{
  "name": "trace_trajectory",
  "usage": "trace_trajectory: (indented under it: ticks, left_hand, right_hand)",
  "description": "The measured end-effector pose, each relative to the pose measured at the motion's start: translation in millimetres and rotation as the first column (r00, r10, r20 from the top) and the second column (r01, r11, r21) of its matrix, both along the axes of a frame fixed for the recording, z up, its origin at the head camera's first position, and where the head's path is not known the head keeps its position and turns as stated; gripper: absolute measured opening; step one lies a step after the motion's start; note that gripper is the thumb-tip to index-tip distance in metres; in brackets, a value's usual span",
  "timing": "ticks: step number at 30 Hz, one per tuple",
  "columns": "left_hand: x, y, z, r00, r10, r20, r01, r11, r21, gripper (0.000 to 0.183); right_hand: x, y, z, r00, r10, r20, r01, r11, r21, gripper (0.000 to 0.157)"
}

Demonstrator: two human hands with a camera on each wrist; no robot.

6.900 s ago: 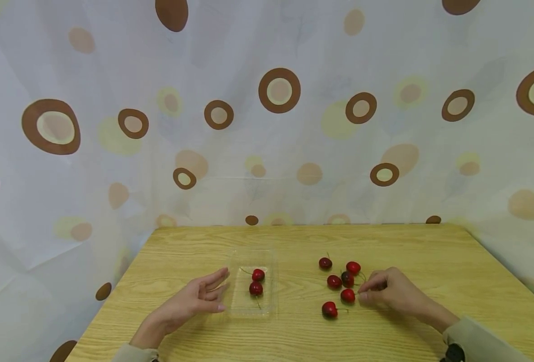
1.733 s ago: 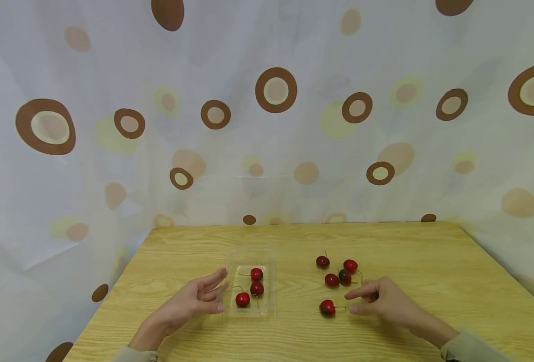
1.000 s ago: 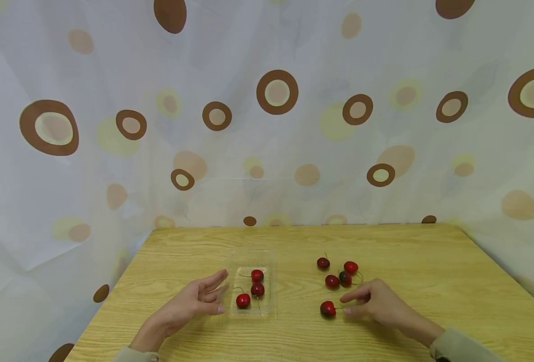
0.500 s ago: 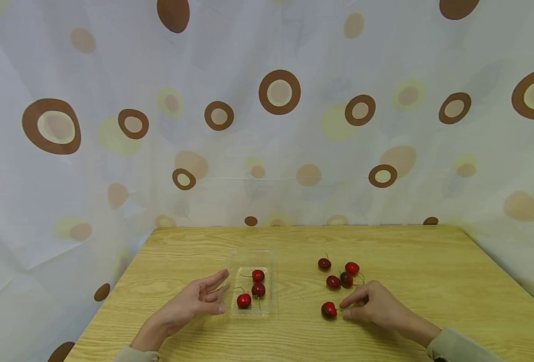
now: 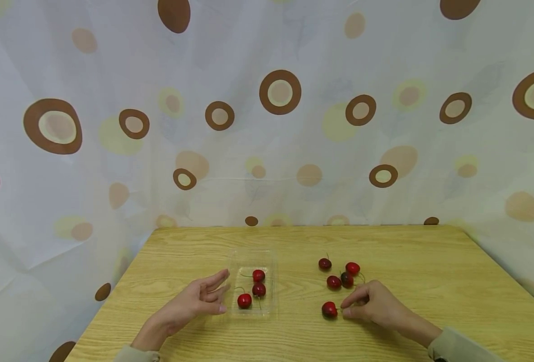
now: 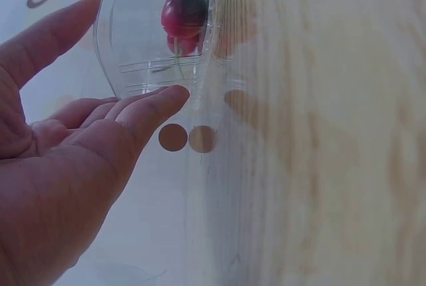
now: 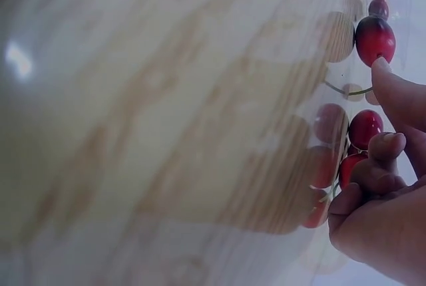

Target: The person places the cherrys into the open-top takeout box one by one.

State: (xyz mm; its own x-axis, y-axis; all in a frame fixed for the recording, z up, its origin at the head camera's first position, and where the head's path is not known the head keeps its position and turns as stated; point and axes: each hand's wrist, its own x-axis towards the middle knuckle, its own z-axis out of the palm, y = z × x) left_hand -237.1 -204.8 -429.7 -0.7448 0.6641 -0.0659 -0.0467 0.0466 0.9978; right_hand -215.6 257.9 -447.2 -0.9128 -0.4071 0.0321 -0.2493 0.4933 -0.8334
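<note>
My right hand (image 5: 377, 307) pinches the short green stem of a red cherry (image 5: 329, 309) between thumb and index finger. This cherry sits on the wooden table, dark on its far side; in the right wrist view the fingertips meet the cherry (image 7: 375, 41) at its stem end. On the left, my left hand (image 5: 194, 301) lies with relaxed, spread fingers along the side of a clear plastic tray (image 5: 273, 301). Three cherries rest inside, one nearest the front (image 5: 244, 301). In the left wrist view the fingertips reach right to the tray wall (image 6: 106, 60).
Behind the pinched cherry, several more lie loosely grouped: a dark one (image 5: 325, 263) at the back, a bright one (image 5: 352, 268) and others close by. The wooden table (image 5: 294, 342) ends at a dotted curtain (image 5: 267, 151) behind and at both sides.
Since the oldest frame one more cherry has come to lie in the tray and one has left the table group. My right hand has moved forward-left onto the front cherry's stem; the left stayed.
</note>
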Motion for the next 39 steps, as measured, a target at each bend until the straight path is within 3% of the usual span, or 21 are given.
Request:
trace_trajectory:
  ticks: [7, 16, 29, 39]
  left_hand:
    - [0.2, 0, -1.7, 1.0, -0.001, 0.0, 0.001, 1.0, 0.006, 0.089]
    - [-2.2, -1, -3.6, 1.0, -0.002, 0.008, 0.002, 1.0, 0.007, 0.089]
    - [-2.5, -1, -3.6, 1.0, 0.002, 0.002, -0.002, 1.0, 0.006, 0.088]
    - [-1.7, -2, -1.7, 1.0, 0.021, -0.009, -0.022, 1.0, -0.021, 0.089]
  right_hand:
    - [1.3, -1, 0.9, 1.0, -0.021, 0.0, 0.021, 1.0, -0.009, 0.011]
    - [-0.4, -3, 4.0, 0.994, -0.09, 0.063, 0.094, 0.994, -0.063, 0.015]
    - [-12.2, -31, 32.6, 0.996, -0.084, 0.035, 0.087, 0.991, -0.106, 0.022]
    - [-18.9, -63, 45.8, 0.994, -0.077, 0.077, 0.089, 0.982, -0.164, 0.024]
